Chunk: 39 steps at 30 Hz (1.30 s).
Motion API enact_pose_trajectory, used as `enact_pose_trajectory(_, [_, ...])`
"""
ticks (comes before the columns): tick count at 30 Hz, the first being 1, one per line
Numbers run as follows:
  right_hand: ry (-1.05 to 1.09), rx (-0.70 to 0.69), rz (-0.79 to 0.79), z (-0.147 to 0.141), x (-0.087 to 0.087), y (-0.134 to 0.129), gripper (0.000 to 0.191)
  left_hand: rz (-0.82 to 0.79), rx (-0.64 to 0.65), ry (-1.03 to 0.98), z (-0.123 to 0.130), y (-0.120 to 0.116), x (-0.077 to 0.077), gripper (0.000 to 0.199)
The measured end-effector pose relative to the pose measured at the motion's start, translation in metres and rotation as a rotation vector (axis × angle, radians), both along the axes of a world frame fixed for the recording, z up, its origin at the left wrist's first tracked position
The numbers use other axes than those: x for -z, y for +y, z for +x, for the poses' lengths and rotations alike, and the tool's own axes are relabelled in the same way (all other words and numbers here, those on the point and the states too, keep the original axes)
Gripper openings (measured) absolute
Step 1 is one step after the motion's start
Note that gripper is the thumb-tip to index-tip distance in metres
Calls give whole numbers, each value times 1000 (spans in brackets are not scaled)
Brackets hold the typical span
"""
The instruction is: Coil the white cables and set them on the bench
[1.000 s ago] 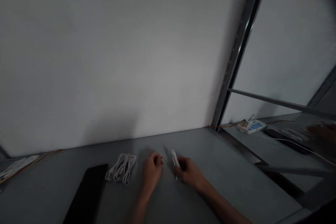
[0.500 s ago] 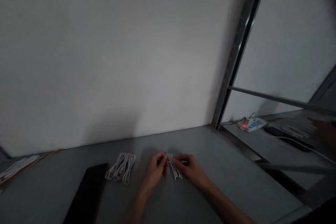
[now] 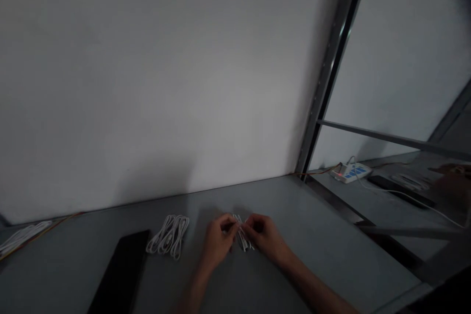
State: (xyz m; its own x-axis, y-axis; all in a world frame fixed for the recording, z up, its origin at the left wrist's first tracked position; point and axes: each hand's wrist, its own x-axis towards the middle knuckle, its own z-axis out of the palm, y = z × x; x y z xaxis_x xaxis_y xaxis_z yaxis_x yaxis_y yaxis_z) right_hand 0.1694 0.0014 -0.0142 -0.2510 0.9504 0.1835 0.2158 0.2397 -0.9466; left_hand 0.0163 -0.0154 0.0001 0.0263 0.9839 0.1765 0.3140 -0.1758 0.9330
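Note:
A folded bundle of white cable (image 3: 243, 242) lies on the grey tabletop between my two hands. My left hand (image 3: 220, 236) is closed in a pinch at the bundle's upper middle, thumb and forefinger together. From the other side my right hand (image 3: 264, 234) pinches at the same spot, its fingertips almost meeting those of the left. Whether a thin tie is also between the fingertips is too small to make out. Left of my hands rests a second coiled white cable (image 3: 170, 236), beside a long black flat object (image 3: 123, 270).
More white cable (image 3: 25, 236) and an orange wire lie at the far left by the wall. Past the metal upright (image 3: 331, 64) on the right, a white power strip (image 3: 351, 171) with a red light sits near another black object (image 3: 401, 191), more cable and another person's blurred hand (image 3: 454, 176).
My fingertips have come closer together over the cable bundle, the left thumb and forefinger shifting right. The view has shifted slightly. The other person's hand at the right has moved.

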Motion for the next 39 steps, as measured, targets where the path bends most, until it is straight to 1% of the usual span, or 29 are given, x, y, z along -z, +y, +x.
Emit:
enact_pose_trajectory(3, [-92, 41, 121, 1, 2, -1, 25, 87, -17, 105, 2, -4, -6, 23])
enact_pose_trajectory(6, [-135, 92, 197, 1, 1, -2, 21, 92, -46, 169, 5, -6, -6, 23])
enact_pose_trajectory(9, [-128, 100, 208, 1, -1, -3, 15, 76, -54, 186, 7, -6, -2, 24])
enact_pose_trajectory(12, [-119, 95, 219, 0, -2, -4, 12, 94, -41, 184, 8, -6, 2, 28])
enact_pose_trajectory(18, [-147, 88, 271, -1, 1, -4, 20, 115, -89, 183, 8, -7, 0, 32])
enact_pose_trajectory(24, [-169, 136, 311, 0, 4, -3, 17, 71, -147, 190, 10, -7, -2, 29])
enact_pose_trajectory(27, [-172, 158, 298, 0, 4, -2, 21, 10, -198, 136, 10, -5, -1, 27])
enact_pose_trajectory(29, [-173, 174, 278, 0, 4, 0, 26, -86, -218, 79, 9, -2, 0, 30])
enact_pose_trajectory(32, [-162, 165, 197, 1, 6, 2, 32, -224, -229, 15, 7, 1, 2, 33])
enact_pose_trajectory(37, [-74, 124, 17, 1, 12, 8, 34, -232, -260, -32, 8, 1, 3, 28])
enact_pose_trajectory(39, [-32, 118, -58, 0, 15, 10, 32, -278, -275, -86, 10, 2, 4, 27])
